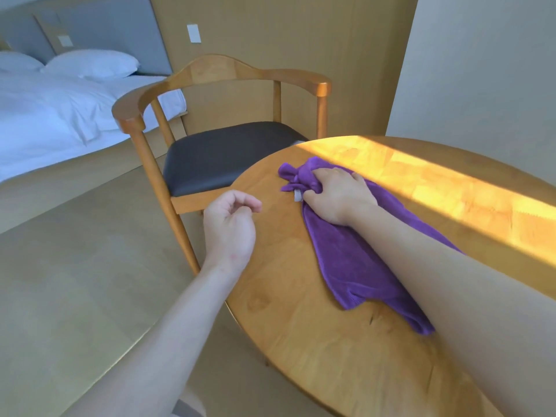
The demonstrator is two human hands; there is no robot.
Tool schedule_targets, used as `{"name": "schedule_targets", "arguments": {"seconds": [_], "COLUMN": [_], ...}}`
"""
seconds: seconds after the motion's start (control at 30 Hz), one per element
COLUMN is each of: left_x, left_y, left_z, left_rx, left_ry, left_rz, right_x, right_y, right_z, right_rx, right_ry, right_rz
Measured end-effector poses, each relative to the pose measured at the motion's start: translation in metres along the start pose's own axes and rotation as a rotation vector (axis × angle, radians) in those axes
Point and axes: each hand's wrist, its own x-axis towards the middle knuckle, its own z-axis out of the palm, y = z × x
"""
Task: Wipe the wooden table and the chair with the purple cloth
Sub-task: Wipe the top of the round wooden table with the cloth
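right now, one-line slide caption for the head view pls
Right hand grips the purple cloth on the round wooden table; left hand hovers empty near the chair.

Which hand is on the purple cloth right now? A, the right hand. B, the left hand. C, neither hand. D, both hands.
A: the right hand grips the bunched end of the cloth on the table, while the left hand hovers loosely curled at the table's edge, holding nothing.
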Motion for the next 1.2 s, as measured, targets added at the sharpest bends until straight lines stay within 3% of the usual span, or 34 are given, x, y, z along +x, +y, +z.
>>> {"name": "schedule_targets", "arguments": {"seconds": [0.13, 0.23, 0.4, 0.53, 0.73, 0.9, 1.03, 1.2], "left_x": [0.003, -0.001, -0.001, -0.008, -0.026, -0.029, -0.031, -0.029], "left_y": [0.004, 0.004, -0.018, -0.041, -0.061, -0.061, -0.063, -0.061], "left_z": [0.003, -0.003, -0.036, -0.066, -0.08, -0.077, -0.077, -0.078], "left_rx": [-0.037, -0.018, 0.437, 0.638, 0.539, 0.459, 0.453, 0.563], "left_ry": [-0.001, -0.084, -0.43, -0.557, -0.525, -0.509, -0.501, -0.51], "left_rz": [-0.034, 0.038, 0.239, 0.351, 0.355, 0.294, 0.288, 0.331], "right_x": [-0.03, -0.078, -0.141, -0.129, -0.048, -0.018, -0.026, -0.085], "right_y": [-0.018, -0.037, -0.04, -0.033, -0.023, -0.03, -0.035, -0.056], "right_z": [-0.001, -0.002, -0.011, -0.013, -0.007, 0.012, 0.011, 0.008], "right_rx": [-0.029, 0.018, 0.087, 0.129, 0.061, -0.057, -0.083, -0.012], "right_ry": [-0.114, -0.17, -0.245, -0.236, -0.085, -0.104, -0.131, -0.215], "right_rz": [-0.167, -0.353, -0.529, -0.505, -0.136, -0.06, -0.102, -0.39]}}
